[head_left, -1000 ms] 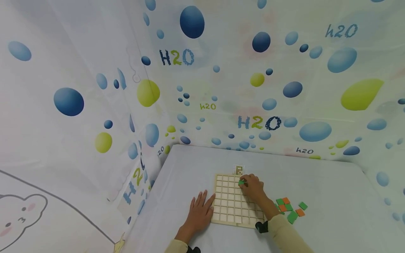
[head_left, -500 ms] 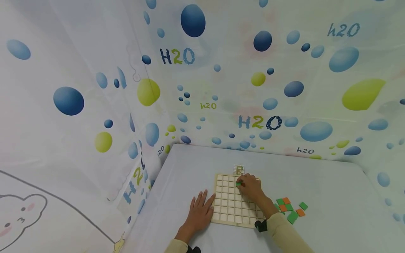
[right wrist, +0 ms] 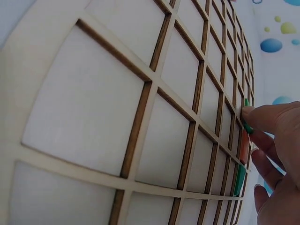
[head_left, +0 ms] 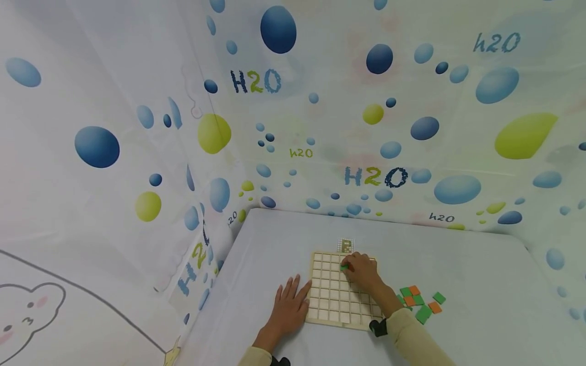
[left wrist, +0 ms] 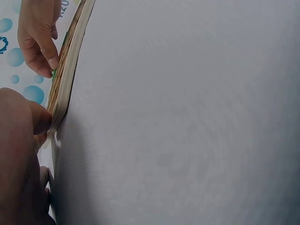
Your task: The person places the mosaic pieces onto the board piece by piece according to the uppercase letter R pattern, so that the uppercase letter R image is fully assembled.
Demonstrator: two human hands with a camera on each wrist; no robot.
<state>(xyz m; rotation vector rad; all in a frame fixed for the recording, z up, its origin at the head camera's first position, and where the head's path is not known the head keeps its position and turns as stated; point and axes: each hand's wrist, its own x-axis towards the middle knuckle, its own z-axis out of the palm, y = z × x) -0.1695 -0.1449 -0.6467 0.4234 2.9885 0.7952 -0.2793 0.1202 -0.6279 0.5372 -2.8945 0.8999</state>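
A wooden grid board (head_left: 329, 294) lies on the table, with many square cells. My right hand (head_left: 363, 269) is over its far part and pinches a green square tile (right wrist: 247, 123) between thumb and finger. The right wrist view has this tile tilted at a cell; whether it sits fully inside, I cannot tell. Beside it an orange tile (right wrist: 244, 147) and another green tile (right wrist: 240, 179) lie in cells. My left hand (head_left: 289, 306) rests with fingers spread on the table, thumb side against the board's left edge; the left wrist view shows its thumb (left wrist: 41, 119) at the frame.
Right of the board lies a loose group of green tiles (head_left: 423, 313) and orange tiles (head_left: 434, 307). A small gridded pattern card (head_left: 346, 245) lies behind the board's far edge. The white table (head_left: 274, 244) meets a printed curtain (head_left: 320, 127) at the back and left.
My right hand has shifted slightly left over the board with the green tile, and has stayed nearly still over the last half second. My left hand has not moved.
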